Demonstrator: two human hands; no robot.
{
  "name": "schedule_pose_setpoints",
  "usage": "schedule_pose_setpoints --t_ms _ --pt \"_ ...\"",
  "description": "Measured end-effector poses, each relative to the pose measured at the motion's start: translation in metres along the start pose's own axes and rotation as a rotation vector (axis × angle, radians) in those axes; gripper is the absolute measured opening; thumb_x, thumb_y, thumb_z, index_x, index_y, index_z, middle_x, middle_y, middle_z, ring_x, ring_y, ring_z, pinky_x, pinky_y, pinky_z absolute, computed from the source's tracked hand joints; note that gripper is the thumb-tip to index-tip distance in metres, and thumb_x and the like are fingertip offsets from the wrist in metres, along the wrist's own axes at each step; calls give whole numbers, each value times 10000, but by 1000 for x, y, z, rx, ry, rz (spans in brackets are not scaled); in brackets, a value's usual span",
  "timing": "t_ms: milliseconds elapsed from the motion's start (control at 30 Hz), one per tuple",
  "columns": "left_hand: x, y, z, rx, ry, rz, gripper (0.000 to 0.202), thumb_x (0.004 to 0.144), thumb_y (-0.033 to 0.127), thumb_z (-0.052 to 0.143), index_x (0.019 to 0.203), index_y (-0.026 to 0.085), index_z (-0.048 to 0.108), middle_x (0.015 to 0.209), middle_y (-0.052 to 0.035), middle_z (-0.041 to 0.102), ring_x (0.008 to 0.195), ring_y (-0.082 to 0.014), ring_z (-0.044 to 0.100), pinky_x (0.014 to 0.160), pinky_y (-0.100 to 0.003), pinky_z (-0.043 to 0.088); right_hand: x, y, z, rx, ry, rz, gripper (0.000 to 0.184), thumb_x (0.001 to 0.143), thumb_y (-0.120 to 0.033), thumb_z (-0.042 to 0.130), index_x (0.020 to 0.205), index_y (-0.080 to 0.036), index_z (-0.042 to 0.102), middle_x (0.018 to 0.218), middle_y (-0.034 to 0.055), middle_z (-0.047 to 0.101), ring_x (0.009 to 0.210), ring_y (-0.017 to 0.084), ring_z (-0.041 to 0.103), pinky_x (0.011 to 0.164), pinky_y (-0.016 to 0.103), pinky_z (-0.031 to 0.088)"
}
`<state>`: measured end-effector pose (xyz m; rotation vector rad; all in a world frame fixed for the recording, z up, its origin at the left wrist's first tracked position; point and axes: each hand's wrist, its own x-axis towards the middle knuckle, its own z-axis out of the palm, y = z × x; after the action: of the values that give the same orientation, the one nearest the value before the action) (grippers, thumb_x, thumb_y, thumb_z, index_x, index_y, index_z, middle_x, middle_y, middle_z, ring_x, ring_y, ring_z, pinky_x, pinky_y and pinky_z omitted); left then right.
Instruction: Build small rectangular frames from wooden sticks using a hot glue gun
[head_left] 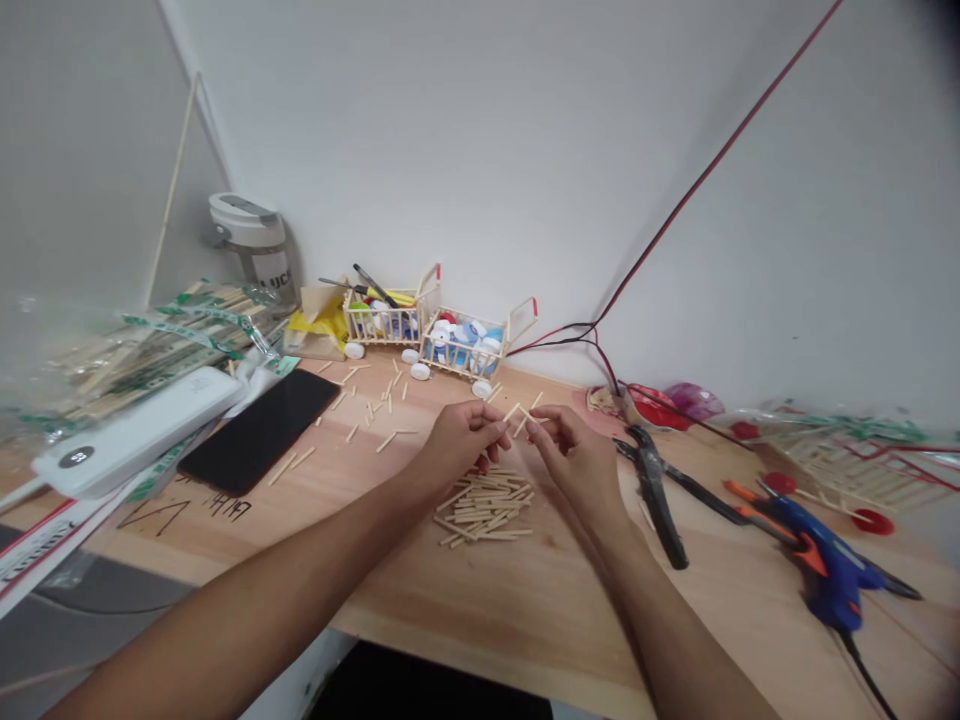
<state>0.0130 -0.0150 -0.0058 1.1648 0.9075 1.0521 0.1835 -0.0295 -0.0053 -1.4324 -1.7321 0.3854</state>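
between the fingertips of the left hand (pixel 461 440) and right hand (pixel 576 458), both pinched narrow, a few short wooden sticks (pixel 523 413) are held crossed. just below the grip lies a pile of sticks (pixel 484 508). pliers (pixel 654 487) lie to the right of the grip, with a blue glue gun (pixel 829 565) farther right.

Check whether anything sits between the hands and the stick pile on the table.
Nothing visible. The left hand and right hand pinch short sticks right by the stick pile; pliers lie off to its right, apart.
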Motion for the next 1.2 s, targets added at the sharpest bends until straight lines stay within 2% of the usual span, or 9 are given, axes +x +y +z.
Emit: schedule_pose_setpoints --t_ms 267,400,533,667,800,933,1200 --pt "-1 -1 0 -36 -11 -15 148 762 262 632 778 122 588 671 -12 615 490 -62 511 391 -151 409 0 2 0 -35 -1 -78 261 889 -410 512 874 -202 669 722 25 687 623 163 602 629 281 446" --pt "-2 1 1 -14 8 -41 163 757 256 647 837 117 618 738 -38 649 533 -79 562 436 -173 457 0 1 -1 -50 2 -93 276 896 -404 496 852 -198 674 712 22 678 616 154 591 629 276 442" --pt "0 1 0 28 69 4 246 748 239 663 960 115 651 827 -68 692 626 -107 617 518 -200 507 -1 -1 -1 -54 -3 -100 260 897 -387 502 856 -197 674 711 12 670 615 145 583 628 268 434" --pt "2 -2 -2 54 99 70 281 751 224 661 1006 105 671 834 -76 709 658 -110 630 577 -206 516 -2 -2 1 -70 -10 -107 245 898 -371 505 863 -199 674 715 10 668 612 142 574 636 267 429" --pt "2 -1 -2 101 119 111 271 728 177 665 987 103 694 815 -75 713 665 -120 631 567 -209 510 -3 -4 1 -100 4 -117 256 897 -381 499 856 -202 677 705 10 669 602 144 570 627 265 426" --pt "-1 5 0 160 159 155 244 732 140 649 962 106 724 761 -53 711 584 -94 598 547 -202 496 -3 -6 0 -108 5 -127 244 897 -370 506 858 -201 677 701 4 665 598 137 563 625 260 419" --pt "-4 9 3 197 177 124 219 740 143 662 939 115 748 721 -33 709 549 -80 581 519 -184 488 -4 -5 0 -136 8 -160 230 893 -338 498 836 -198 672 663 -4 644 575 131 541 607 257 404"
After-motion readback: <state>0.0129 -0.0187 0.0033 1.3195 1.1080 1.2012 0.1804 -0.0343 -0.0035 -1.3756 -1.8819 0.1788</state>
